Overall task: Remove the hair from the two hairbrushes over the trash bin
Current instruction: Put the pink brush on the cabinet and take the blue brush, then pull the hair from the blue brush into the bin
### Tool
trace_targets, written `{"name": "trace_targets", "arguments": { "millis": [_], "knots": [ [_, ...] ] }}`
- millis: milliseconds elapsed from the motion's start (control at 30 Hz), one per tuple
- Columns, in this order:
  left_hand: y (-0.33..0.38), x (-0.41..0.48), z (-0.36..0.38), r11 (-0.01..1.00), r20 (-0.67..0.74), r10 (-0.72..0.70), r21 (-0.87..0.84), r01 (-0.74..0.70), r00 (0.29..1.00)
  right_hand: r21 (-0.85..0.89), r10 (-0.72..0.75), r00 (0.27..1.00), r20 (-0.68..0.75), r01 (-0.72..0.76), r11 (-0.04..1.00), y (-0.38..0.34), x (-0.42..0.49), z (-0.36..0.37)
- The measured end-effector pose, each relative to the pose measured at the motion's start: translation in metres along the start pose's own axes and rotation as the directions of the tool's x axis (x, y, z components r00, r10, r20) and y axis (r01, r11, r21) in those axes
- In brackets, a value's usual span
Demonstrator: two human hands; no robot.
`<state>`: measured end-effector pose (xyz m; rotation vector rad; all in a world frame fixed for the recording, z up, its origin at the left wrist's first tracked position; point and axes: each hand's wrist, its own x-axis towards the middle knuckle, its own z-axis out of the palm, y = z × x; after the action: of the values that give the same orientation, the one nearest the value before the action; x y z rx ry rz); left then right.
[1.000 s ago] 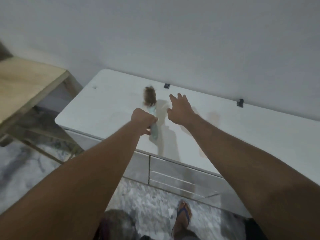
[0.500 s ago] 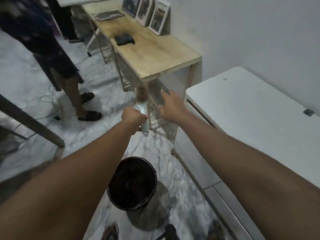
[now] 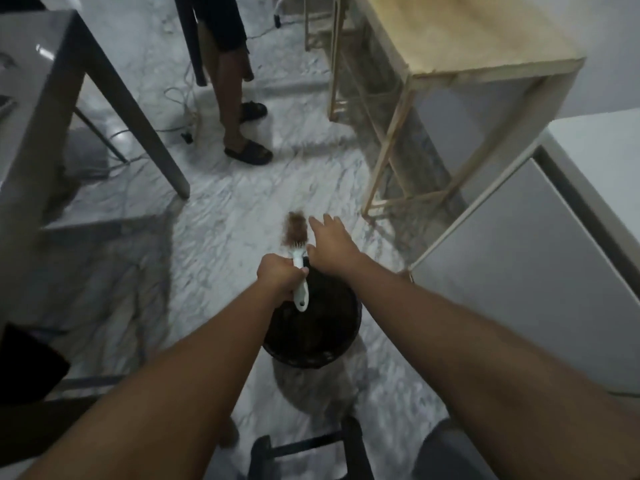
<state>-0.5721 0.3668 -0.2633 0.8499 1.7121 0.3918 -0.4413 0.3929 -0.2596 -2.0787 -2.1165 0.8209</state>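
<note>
My left hand (image 3: pixel 278 277) grips the white handle of a hairbrush (image 3: pixel 299 271), held upright over the far rim of a black trash bin (image 3: pixel 313 332) on the floor. A thick wad of brown hair (image 3: pixel 295 228) covers the brush head. My right hand (image 3: pixel 332 245) is just right of the brush head, fingers spread and stretched toward the hair, holding nothing. Only one hairbrush is in view.
A wooden table (image 3: pixel 460 39) stands at the upper right and a white cabinet (image 3: pixel 554 216) at the right. A grey table leg (image 3: pixel 145 133) slants at the left. Another person's legs (image 3: pixel 239 109) stand ahead, with cables (image 3: pixel 176 98) on the marble floor. A dark stool (image 3: pixel 308 452) sits below.
I have turned from the white cabinet to the floor, carrying the brush from over the cabinet top to above the trash bin. My right hand stays open beside the brush head.
</note>
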Motion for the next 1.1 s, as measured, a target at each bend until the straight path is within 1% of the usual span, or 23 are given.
{"name": "trace_targets", "arguments": {
  "millis": [100,200,367,500,600,700,767,867,967,1033,1100],
  "knots": [
    [-0.045,0.028,0.015,1.000,0.020,-0.008,-0.002,0.008,1.000,0.036,0.002,1.000,0.026,-0.003,0.999,0.015,0.013,0.053],
    [-0.084,0.055,0.030,1.000,0.044,0.006,-0.018,-0.006,0.999,0.111,0.019,0.999,0.040,-0.023,0.994,0.033,0.023,0.102],
    [-0.140,0.090,0.049,0.999,0.065,0.023,-0.037,-0.021,0.998,0.233,0.065,0.998,-0.022,-0.058,0.971,0.058,0.021,0.165],
    [-0.167,0.085,0.051,0.999,0.086,0.019,-0.039,-0.015,0.996,0.364,0.140,0.987,-0.079,-0.102,0.926,0.071,0.004,0.191],
    [-0.177,0.075,0.048,0.999,0.144,-0.005,-0.045,0.012,0.990,0.508,0.185,0.982,-0.029,-0.145,0.849,0.075,-0.008,0.200],
    [-0.184,0.080,0.046,1.000,0.173,0.002,-0.031,0.003,0.985,0.668,0.205,0.978,0.040,-0.179,0.722,0.082,-0.003,0.212],
    [-0.190,0.086,0.048,0.999,0.199,-0.018,-0.044,0.028,0.980,0.739,0.240,0.968,0.080,-0.219,0.638,0.084,0.001,0.220],
    [-0.201,0.098,0.052,0.984,0.254,-0.072,-0.138,0.109,0.965,0.777,0.248,0.964,0.099,-0.230,0.586,0.091,0.009,0.236],
    [-0.213,0.117,0.055,0.964,0.317,-0.088,-0.214,0.161,0.944,0.837,0.273,0.951,0.142,-0.263,0.481,0.097,0.017,0.249],
    [-0.221,0.128,0.056,0.953,0.354,-0.095,-0.236,0.187,0.930,0.869,0.286,0.941,0.180,-0.288,0.401,0.102,0.020,0.256],
    [-0.229,0.139,0.059,0.953,0.365,-0.089,-0.238,0.185,0.927,0.886,0.293,0.938,0.187,-0.290,0.362,0.106,0.024,0.263]
  ]
}}
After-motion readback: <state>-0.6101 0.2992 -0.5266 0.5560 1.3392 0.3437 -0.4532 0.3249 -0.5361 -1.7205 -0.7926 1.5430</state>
